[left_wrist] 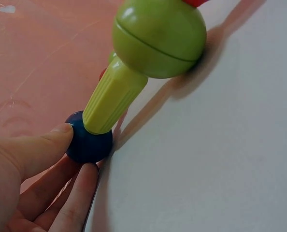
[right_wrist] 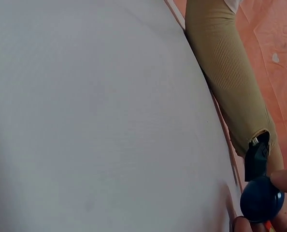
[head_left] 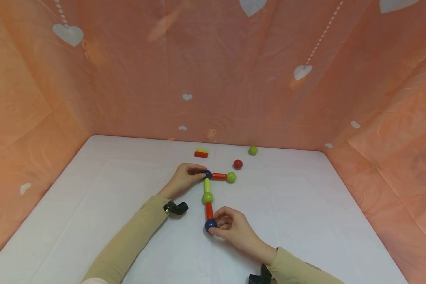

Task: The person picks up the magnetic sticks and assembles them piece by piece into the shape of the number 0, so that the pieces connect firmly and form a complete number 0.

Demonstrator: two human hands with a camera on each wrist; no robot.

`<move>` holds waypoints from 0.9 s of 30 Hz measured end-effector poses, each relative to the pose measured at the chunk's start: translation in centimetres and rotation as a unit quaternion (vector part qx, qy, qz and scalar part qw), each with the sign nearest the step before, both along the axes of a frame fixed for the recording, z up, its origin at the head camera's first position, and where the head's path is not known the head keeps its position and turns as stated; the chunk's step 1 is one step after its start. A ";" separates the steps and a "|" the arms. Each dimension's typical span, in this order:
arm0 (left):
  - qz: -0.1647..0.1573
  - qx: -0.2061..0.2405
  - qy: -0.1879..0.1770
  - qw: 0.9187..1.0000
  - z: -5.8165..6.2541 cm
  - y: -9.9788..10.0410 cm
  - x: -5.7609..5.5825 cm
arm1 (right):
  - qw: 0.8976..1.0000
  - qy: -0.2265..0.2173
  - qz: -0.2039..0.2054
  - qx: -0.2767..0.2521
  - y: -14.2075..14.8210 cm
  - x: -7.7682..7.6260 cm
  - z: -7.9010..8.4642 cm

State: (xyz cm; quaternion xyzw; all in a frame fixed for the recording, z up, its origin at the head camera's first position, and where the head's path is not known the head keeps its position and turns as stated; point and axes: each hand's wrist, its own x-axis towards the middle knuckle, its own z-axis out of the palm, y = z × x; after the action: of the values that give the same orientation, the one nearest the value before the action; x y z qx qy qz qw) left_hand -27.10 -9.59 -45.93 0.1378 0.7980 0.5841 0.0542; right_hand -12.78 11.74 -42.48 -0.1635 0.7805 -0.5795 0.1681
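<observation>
On the white table lies a joined chain of balls and rods. My left hand (head_left: 185, 178) pinches its far dark blue ball (left_wrist: 89, 144) between thumb and fingers. From that ball a red rod (head_left: 219, 176) runs right to a green ball (head_left: 231, 177). A yellow-green rod (left_wrist: 115, 96) runs from it toward me, into another green ball (left_wrist: 160, 36). Beyond that, a second red rod (head_left: 209, 211) leads to the near dark blue ball (right_wrist: 262, 199), which my right hand (head_left: 234, 229) holds between thumb and fingers.
Behind the chain, a yellow-green rod (head_left: 202, 150) and a red rod (head_left: 201, 155) lie side by side. A loose red ball (head_left: 238, 164) and a loose green ball (head_left: 253, 150) sit at the back right. An orange curtain (head_left: 213, 79) with hearts surrounds the table (head_left: 287, 205).
</observation>
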 end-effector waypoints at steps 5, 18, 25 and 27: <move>0.003 0.001 -0.002 1.000 -0.1 -0.1 -0.2 | 1.000 0.007 0.005 -0.006 -0.4 0.3 1.3; 0.016 -0.001 -0.003 1.000 0.1 -0.3 -0.5 | 0.999 0.029 0.003 0.030 -0.7 -1.1 -1.1; 0.023 -0.001 -0.014 1.000 0.2 -0.4 -0.2 | 0.999 0.043 0.008 0.031 -0.6 -1.3 -1.5; 0.024 -0.001 -0.014 1.000 0.2 -0.5 -0.2 | 0.998 0.045 0.009 0.032 -0.7 -1.3 -1.5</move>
State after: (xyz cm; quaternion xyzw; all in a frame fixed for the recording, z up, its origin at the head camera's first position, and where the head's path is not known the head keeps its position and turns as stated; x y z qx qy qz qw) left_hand -27.32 -10.05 -45.78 0.1105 0.8011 0.5860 0.0519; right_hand -14.11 11.09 -44.01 -0.1916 0.8038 -0.5447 0.1431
